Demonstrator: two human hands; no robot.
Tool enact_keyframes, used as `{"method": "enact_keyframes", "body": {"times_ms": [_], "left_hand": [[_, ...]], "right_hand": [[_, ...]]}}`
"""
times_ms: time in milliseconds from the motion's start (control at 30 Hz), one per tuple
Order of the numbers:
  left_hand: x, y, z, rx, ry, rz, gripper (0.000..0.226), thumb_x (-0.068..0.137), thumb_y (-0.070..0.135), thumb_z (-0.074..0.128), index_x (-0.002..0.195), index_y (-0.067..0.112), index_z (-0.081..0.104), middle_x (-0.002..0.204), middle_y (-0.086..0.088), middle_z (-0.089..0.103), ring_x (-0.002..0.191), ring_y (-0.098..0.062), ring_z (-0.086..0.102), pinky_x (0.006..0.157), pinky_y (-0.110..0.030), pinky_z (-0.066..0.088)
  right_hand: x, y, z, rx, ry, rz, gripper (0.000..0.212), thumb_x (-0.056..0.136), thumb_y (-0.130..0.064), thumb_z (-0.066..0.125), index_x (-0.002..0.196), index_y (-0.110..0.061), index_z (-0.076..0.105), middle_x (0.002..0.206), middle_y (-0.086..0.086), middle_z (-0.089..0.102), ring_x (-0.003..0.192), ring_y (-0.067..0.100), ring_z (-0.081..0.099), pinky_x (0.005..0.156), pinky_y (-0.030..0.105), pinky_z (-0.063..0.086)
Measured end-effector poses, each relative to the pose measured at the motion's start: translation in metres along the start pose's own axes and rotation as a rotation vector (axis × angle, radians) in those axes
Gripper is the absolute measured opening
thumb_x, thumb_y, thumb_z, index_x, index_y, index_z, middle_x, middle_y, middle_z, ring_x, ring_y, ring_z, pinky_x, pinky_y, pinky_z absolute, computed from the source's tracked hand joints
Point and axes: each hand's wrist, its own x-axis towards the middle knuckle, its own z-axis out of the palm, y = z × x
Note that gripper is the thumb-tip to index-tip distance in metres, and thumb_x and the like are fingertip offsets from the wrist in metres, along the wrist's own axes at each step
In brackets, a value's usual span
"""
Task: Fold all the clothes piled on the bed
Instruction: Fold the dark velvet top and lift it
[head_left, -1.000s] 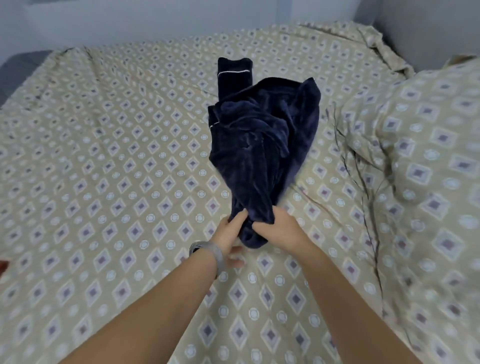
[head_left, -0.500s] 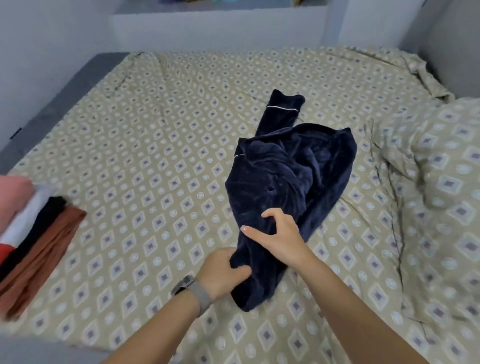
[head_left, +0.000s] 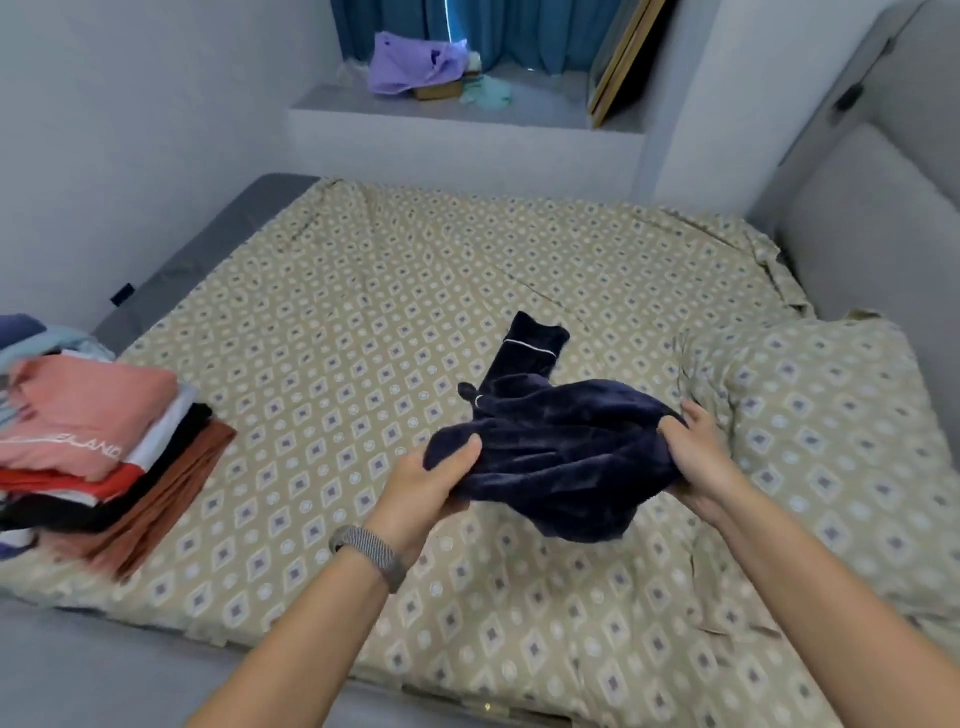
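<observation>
Navy velvet garment (head_left: 561, 447), bunched and unfolded, held just above the patterned bed sheet (head_left: 363, 322) near the middle of the bed, with one piped cuff (head_left: 532, 345) trailing onto the sheet behind it. The person's left hand (head_left: 426, 488) grips the garment's left end, thumb on top and fingers curled beneath; the right hand (head_left: 696, 457) grips the right end, fingers wrapped into the cloth, just beside the matching pillow (head_left: 831, 426).

Progress, as judged from this view: a stack of folded clothes (head_left: 88, 447) lies at the left edge of the bed, so several pieces appear finished. The navy garment is the only unfolded piece visible on the sheet, and none of its folds are yet made; it probably needs spreading flat first. Whether more clothes wait out of view cannot be told.

Change from the earlier frames: a second ago both hands pinched one low end of the garment close together, the cloth running away up the bed. Now the hands are well apart at opposite ends, the garment lies crosswise between them, and the view has lifted to show the window ledge (head_left: 457, 109) and more of the stack
</observation>
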Motion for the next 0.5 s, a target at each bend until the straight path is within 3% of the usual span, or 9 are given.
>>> {"method": "enact_keyframes", "body": {"times_ms": [33, 100, 233, 300, 367, 433, 500], "left_hand": [[-0.005, 0.022, 0.002, -0.065, -0.015, 0.027, 0.028, 0.092, 0.032, 0.061, 0.113, 0.014, 0.066, 0.102, -0.004, 0.073, 0.089, -0.012, 0.068, 0.069, -0.026, 0.054], [-0.017, 0.072, 0.004, -0.158, -0.079, 0.115, 0.029, 0.095, 0.032, 0.055, 0.114, 0.011, 0.063, 0.111, -0.009, 0.070, 0.105, -0.020, 0.065, 0.084, -0.039, 0.056], [-0.051, 0.172, 0.002, -0.170, -0.162, 0.353, 0.019, 0.098, 0.031, 0.050, 0.112, 0.021, 0.058, 0.113, -0.002, 0.066, 0.114, -0.022, 0.061, 0.096, -0.059, 0.046], [-0.073, 0.213, -0.001, -0.164, -0.197, 0.453, 0.016, 0.099, 0.033, 0.049, 0.111, 0.026, 0.056, 0.114, 0.006, 0.066, 0.118, -0.020, 0.060, 0.096, -0.058, 0.045], [-0.092, 0.243, -0.006, -0.131, -0.228, 0.538, 0.019, 0.098, 0.036, 0.050, 0.114, 0.029, 0.057, 0.119, 0.010, 0.065, 0.120, -0.018, 0.059, 0.096, -0.054, 0.046], [-0.105, 0.258, -0.010, -0.045, -0.258, 0.601, 0.022, 0.095, 0.035, 0.057, 0.117, 0.031, 0.058, 0.125, 0.010, 0.063, 0.120, -0.014, 0.058, 0.098, -0.048, 0.045], [-0.113, 0.256, -0.011, 0.086, -0.259, 0.632, 0.024, 0.088, 0.028, 0.065, 0.111, 0.032, 0.061, 0.119, 0.011, 0.065, 0.112, -0.006, 0.060, 0.096, -0.036, 0.046]], "right_hand": [[-0.015, -0.020, -0.003, 0.024, 0.007, -0.058, 0.046, 0.099, -0.012, 0.036, 0.140, -0.032, 0.032, 0.104, 0.000, 0.054, 0.079, 0.022, 0.056, 0.063, 0.031, 0.045], [-0.040, -0.067, -0.005, 0.085, 0.001, -0.217, 0.046, 0.100, -0.006, 0.029, 0.138, -0.029, 0.034, 0.108, 0.005, 0.056, 0.081, 0.023, 0.056, 0.064, 0.032, 0.045], [-0.093, -0.163, -0.006, 0.167, 0.011, -0.575, 0.041, 0.094, 0.005, 0.027, 0.112, -0.022, 0.051, 0.115, 0.008, 0.059, 0.096, 0.020, 0.056, 0.070, 0.025, 0.047], [-0.124, -0.202, -0.008, 0.197, -0.013, -0.697, 0.038, 0.094, 0.003, 0.034, 0.103, -0.029, 0.053, 0.107, -0.001, 0.061, 0.091, 0.016, 0.057, 0.068, 0.023, 0.047], [-0.153, -0.230, -0.011, 0.189, -0.054, -0.790, 0.037, 0.094, 0.001, 0.042, 0.106, -0.032, 0.053, 0.110, -0.003, 0.061, 0.088, 0.012, 0.059, 0.069, 0.023, 0.047], [-0.173, -0.241, -0.015, 0.132, -0.105, -0.830, 0.047, 0.092, 0.007, 0.042, 0.112, -0.034, 0.055, 0.119, -0.002, 0.060, 0.092, 0.011, 0.062, 0.070, 0.021, 0.050], [-0.184, -0.238, -0.015, 0.032, -0.120, -0.828, 0.064, 0.087, 0.016, 0.037, 0.116, -0.036, 0.059, 0.128, 0.001, 0.056, 0.104, 0.013, 0.062, 0.072, 0.020, 0.052]]}}
